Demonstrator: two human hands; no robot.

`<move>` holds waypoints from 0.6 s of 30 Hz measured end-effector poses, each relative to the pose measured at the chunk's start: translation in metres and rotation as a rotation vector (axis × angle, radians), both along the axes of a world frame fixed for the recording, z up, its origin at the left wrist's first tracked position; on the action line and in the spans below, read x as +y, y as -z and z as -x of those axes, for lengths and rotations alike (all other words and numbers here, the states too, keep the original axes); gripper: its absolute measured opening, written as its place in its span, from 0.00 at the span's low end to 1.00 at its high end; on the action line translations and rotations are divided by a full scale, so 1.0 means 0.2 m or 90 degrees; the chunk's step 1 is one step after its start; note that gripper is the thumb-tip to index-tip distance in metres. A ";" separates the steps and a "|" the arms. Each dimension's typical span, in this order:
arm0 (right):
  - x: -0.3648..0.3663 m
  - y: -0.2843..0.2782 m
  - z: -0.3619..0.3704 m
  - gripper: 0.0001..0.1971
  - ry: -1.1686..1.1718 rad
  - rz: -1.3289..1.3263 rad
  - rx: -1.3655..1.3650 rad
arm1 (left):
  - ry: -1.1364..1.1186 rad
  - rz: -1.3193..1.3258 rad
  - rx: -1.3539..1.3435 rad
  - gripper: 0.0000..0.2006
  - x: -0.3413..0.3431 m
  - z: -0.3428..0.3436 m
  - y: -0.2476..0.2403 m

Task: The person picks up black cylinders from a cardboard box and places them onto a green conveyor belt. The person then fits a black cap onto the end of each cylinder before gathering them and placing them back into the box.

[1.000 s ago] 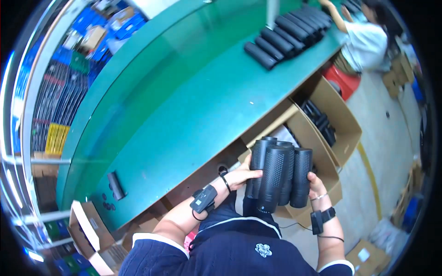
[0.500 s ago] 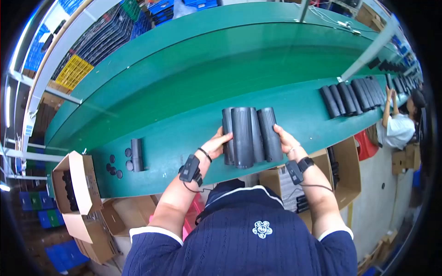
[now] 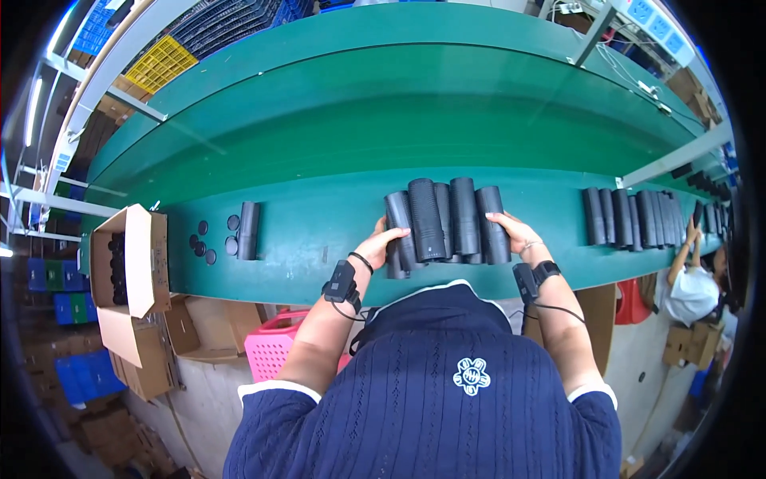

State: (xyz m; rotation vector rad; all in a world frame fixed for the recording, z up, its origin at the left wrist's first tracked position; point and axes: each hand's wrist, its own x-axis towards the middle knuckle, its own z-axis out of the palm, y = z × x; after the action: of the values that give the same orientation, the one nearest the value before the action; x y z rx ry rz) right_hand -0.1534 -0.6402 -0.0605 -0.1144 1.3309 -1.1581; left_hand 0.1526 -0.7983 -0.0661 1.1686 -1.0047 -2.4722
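Observation:
A bunch of black ribbed plastic tubes (image 3: 463,215) is in front of me over the bench, side by side and overlapping, some on top of others. At the bunch's left end, my left hand (image 3: 381,246) grips the outer tube, thumb laid over it. My right hand (image 3: 519,233) clasps the tube at the right end, its fingers over the upper side. The bunch is held between both hands; its underside is hidden. To the left, a single black tube (image 3: 249,230) lies by several round black caps (image 3: 233,223).
A long row of black tubes (image 3: 634,217) lies at the bench's right, near a co-worker (image 3: 692,291) holding a dark tube. An open carton (image 3: 152,263) with black parts stands at the left end. A pink stool (image 3: 275,343) and a slanted post (image 3: 678,156) are nearby.
The tubes, bunched tightly before, are now spread wider between my hands, with more of them showing. My hands have moved apart, and my view has turned a little.

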 end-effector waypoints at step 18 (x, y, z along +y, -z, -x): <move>0.01 0.14 0.24 0.44 -0.228 -0.206 0.743 | -0.109 0.139 -0.262 0.50 -0.13 -0.06 0.16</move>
State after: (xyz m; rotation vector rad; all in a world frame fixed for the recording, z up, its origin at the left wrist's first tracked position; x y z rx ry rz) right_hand -0.2016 -0.6374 -0.0884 -0.8498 2.3634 -0.5005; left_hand 0.1650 -0.8240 -0.0985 1.6460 -1.1826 -1.9754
